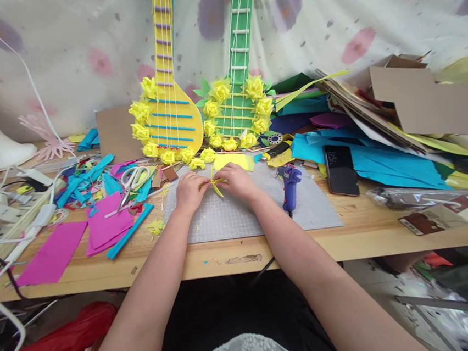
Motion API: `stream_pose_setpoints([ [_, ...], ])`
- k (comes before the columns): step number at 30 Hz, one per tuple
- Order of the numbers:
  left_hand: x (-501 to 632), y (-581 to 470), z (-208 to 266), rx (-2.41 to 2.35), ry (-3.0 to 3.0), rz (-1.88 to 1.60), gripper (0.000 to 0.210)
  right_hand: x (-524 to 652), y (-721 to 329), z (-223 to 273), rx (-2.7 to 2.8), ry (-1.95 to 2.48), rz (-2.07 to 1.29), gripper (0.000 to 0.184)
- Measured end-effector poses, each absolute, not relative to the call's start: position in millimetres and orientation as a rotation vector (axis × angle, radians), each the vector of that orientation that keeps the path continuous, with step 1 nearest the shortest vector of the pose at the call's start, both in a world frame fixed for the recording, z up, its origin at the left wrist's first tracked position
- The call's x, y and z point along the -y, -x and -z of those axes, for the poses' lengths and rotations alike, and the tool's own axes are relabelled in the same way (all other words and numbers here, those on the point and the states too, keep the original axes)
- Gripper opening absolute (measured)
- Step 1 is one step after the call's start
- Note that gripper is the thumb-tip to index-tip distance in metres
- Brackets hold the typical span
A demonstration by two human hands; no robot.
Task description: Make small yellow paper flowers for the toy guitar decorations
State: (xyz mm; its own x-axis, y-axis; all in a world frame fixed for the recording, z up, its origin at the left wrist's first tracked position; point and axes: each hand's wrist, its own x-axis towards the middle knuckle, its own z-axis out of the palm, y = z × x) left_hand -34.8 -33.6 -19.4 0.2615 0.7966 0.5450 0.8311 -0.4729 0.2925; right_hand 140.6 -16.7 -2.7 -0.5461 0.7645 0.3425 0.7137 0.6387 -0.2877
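Note:
Over the grey cutting mat [230, 223], both hands pinch a small piece of yellow paper [217, 189] with pointed ends sticking out. My left hand [189, 191] closes on its left side with fingertips together. My right hand [234, 181] grips it from the right. Just behind the hands lies a flat yellow paper sheet [241, 162]. To the right of my right hand a blue hot glue gun [290, 184] stands on the mat. Beyond, a yellow paper lute [174, 112] and a green one [238, 106] lean upright, edged with yellow paper flowers [221, 90].
Scissors [133, 179] rest on magenta paper [110, 220] among scraps at left. Power strips and white cables [23, 218] crowd the far left. On the right are a phone [341, 170], blue paper [393, 160] and stacked cardboard [429, 101].

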Motion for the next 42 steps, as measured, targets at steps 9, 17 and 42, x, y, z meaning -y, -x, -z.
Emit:
stream_pose_setpoints([
  [9, 34, 34, 19, 1.669, 2.45, 0.981, 0.018, 14, -142, 6, 2.412, 1.189, -0.175, 0.022],
  [17, 34, 35, 19, 1.697, 2.417, 0.97, 0.018, 12, -141, 8, 2.362, 1.295, -0.171, 0.019],
  [42, 32, 48, 16, 1.875, 2.293, 0.907, 0.02, 9, -139, 15, 2.315, 1.243, -0.183, 0.025],
])
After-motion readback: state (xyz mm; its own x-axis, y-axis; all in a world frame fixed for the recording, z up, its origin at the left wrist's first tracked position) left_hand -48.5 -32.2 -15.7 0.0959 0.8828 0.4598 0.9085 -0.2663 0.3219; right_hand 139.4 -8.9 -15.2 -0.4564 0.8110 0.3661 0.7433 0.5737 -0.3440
